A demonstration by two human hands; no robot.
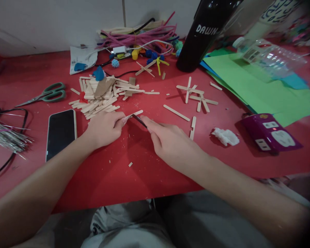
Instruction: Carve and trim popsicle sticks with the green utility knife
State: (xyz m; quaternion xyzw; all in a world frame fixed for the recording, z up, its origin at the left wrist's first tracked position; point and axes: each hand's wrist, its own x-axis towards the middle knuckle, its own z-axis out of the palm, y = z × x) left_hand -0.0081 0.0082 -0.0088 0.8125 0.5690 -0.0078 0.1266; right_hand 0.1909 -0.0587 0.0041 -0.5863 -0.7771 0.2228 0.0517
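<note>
At frame centre, my left hand (104, 130) is closed in a pinch on a wooden stick (138, 112), and my right hand (167, 137) is curled around a dark, blade-like tool (140, 121) meeting it. Excess pressure could split the stick or send the tool into my left hand; a jerk could disturb the stick pile (102, 104), left of centre.

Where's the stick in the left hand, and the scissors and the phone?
Stick (138, 112): head view, on its uncovered end.
Scissors (44, 95): head view, where handles meet blades.
Phone (61, 132): head view, middle of its dark screen.
</note>
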